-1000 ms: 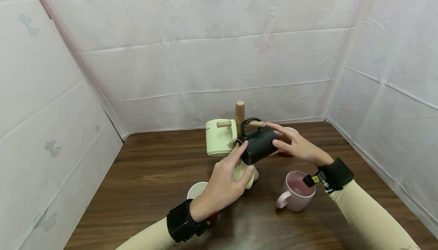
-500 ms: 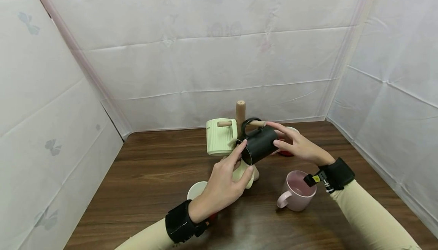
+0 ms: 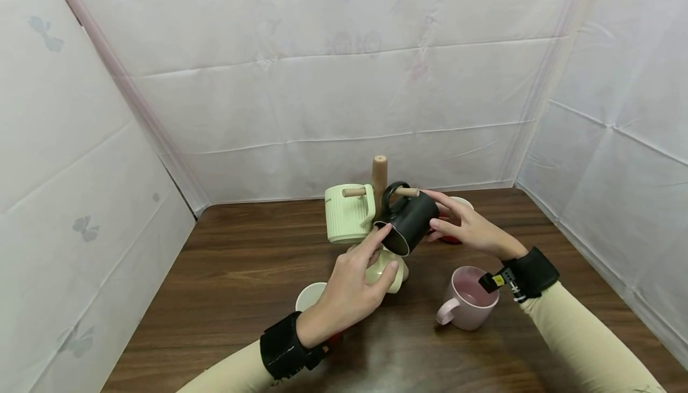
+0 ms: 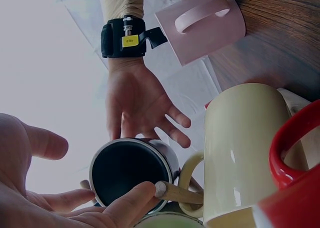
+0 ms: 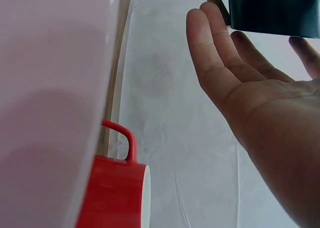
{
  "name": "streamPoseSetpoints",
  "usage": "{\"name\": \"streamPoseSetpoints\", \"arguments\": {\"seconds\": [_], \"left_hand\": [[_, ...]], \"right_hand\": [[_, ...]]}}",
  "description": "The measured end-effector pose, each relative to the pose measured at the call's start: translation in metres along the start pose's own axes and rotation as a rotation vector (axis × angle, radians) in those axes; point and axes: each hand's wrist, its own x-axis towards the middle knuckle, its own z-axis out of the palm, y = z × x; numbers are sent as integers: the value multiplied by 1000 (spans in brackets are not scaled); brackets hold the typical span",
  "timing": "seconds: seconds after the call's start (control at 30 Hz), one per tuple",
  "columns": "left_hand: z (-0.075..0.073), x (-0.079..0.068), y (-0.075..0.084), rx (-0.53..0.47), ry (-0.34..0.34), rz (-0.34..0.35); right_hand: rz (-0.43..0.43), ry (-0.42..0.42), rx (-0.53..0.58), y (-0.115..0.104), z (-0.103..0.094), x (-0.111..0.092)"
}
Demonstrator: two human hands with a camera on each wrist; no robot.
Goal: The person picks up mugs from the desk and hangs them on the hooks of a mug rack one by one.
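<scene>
A black mug hangs tilted by its handle from a peg of the wooden mug tree, its mouth turned toward the left hand. My left hand has its fingers extended, with fingertips at the mug's rim; the left wrist view looks into the dark inside of the black mug. At the base end, my right hand touches the mug with loosely spread fingers; its palm faces up in the right wrist view. A light green ribbed mug hangs on another peg, left of the black one.
A cream mug hangs lower on the tree, partly behind the left hand. On the wooden table, a pink mug stands front right. One red mug is behind the right hand; another white-lined mug sits beside the left forearm.
The black mug has turned slightly on its peg, so its mouth faces more toward the head camera. Both hands stay almost where they were.
</scene>
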Motion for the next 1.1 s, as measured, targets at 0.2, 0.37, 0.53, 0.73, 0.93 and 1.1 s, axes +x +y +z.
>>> {"name": "streamPoseSetpoints", "arguments": {"seconds": [0.2,0.37,0.53,0.73,0.93,1.1], "left_hand": [[0,0,1,2,-5,11],[-1,-1,0,4,-7,2],[-3,-3,0,-8,8,-28],[-10,1,2,-54,73,21],[-33,15,26,-27,189,159],[-49,24,35,9,253,226]], "right_hand": [[12,7,-16,2,1,1],[37,-5,11,3,1,1],[-23,-42,32,4,-3,1],[-51,-58,52,7,-14,2],[21,-9,-2,11,-19,10],[119,-17,-90,13,-22,18]]}}
